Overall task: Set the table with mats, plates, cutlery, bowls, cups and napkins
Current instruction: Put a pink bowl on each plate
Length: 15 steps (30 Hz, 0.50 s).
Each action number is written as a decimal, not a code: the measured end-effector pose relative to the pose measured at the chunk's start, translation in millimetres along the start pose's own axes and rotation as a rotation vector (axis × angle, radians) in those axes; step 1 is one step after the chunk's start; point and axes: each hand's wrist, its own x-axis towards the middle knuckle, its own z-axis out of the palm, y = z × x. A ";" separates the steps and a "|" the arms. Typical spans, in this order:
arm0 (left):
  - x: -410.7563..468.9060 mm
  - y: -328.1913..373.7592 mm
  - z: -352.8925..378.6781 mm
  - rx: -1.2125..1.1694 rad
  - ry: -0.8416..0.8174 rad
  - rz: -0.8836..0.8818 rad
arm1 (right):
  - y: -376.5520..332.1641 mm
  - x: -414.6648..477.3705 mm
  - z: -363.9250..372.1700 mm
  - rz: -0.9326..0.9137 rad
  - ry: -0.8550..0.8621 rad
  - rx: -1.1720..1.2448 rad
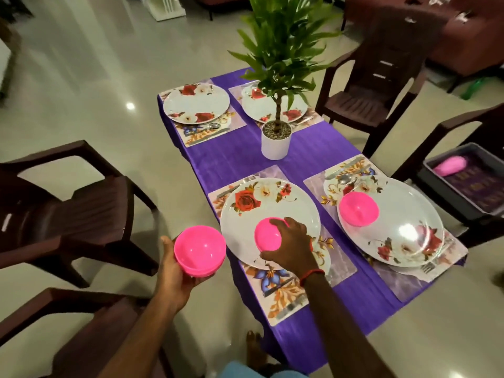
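Plates lie on four mats; the near right plate point(403, 227) carries one pink bowl point(357, 208). My right hand point(293, 241) grips a bowl point(267, 235) over the near left plate point(245, 214), my left hand point(174, 271) cups a bowl stack point(200, 250).

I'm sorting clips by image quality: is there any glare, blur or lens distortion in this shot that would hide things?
Head view: ceiling light glares off the near right plate and the floor; wide-angle bending curves the chairs and table edges; the far chair and crate look soft; the right hand on a pink bowl is sharp enough.
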 end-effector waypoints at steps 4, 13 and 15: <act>13.3 2.9 9.8 0.013 -0.012 -0.014 | 24.9 12.3 3.8 0.081 0.038 -0.015; 37.8 3.0 9.4 0.027 -0.070 -0.043 | 55.7 33.5 11.6 0.195 0.189 0.005; 40.9 2.5 10.1 0.037 -0.079 -0.051 | 58.5 36.5 12.3 0.212 0.209 0.009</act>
